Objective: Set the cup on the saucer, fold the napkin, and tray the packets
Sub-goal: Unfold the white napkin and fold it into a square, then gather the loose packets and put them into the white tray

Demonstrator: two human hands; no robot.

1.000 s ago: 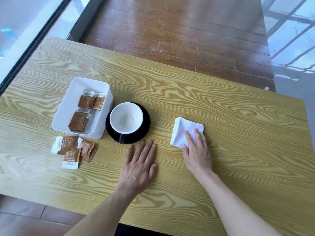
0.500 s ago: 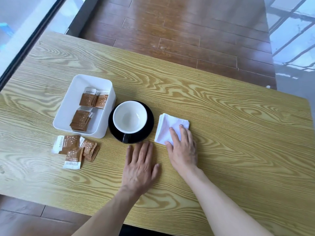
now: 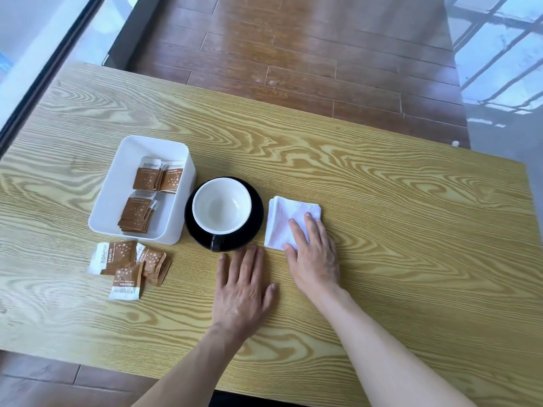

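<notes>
White tray [image 3: 105, 207] holding brown packets [image 3: 147, 195]; more loose packets [image 3: 129, 264] near it, print unreadable. Cup [image 3: 221, 206] on black saucer [image 3: 255, 218]. Right hand [image 3: 313, 254] flat on folded napkin [image 3: 282, 221]; left hand [image 3: 242, 284] flat, empty.

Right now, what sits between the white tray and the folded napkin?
In the head view, the cup on its black saucer sits between the tray and the napkin.

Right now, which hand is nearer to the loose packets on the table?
Left. The left hand lies flat just right of the loose packets; the right hand rests farther right, on the napkin.
</notes>
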